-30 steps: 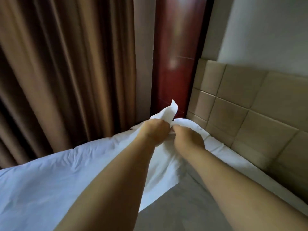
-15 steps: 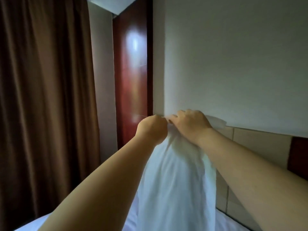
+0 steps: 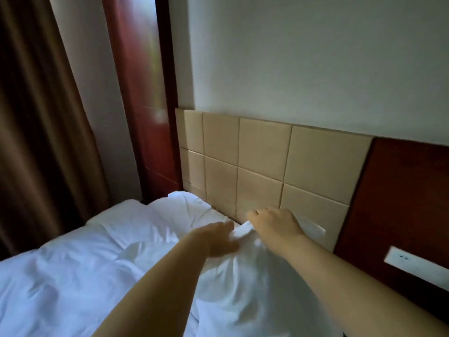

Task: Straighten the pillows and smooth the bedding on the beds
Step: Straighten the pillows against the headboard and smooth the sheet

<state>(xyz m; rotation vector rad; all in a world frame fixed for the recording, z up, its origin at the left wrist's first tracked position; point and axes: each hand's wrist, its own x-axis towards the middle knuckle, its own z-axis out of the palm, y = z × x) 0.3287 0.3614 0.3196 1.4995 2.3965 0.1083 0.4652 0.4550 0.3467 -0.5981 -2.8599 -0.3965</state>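
White cotton pillow (image 3: 243, 283) stands bunched at the head of the bed, its gathered top edge pinched up between the two hands, just in front of the tan padded headboard (image 3: 262, 166). Its long axis appears to run roughly upright and towards the viewer, not along the headboard as a straightened pillow would lie; the lower part is cut off by the frame.

Right hand (image 3: 273, 223) is closed over the top edge, fingers curled down and clamped on the cloth. Left hand (image 3: 218, 235) lies just beside it on the same edge; its fingers look loosely extended and blurred, and a firm pinch cannot be confirmed. The cloth sits directly under and between both hands, so neither has to reach. The right hand is nearer the headboard, the left nearer the open bed.

Judgement: the coming move turns on laying the pillow down so its long side runs parallel to the headboard.

Count: pillows, two visible, the second (image 3: 187, 207) lying flat at the far corner against the headboard. One rumpled white duvet (image 3: 73, 276), not yet smoothed. One bed in view. One brown curtain (image 3: 36, 142). One wall socket plate (image 3: 413, 262) on the dark wood panel.
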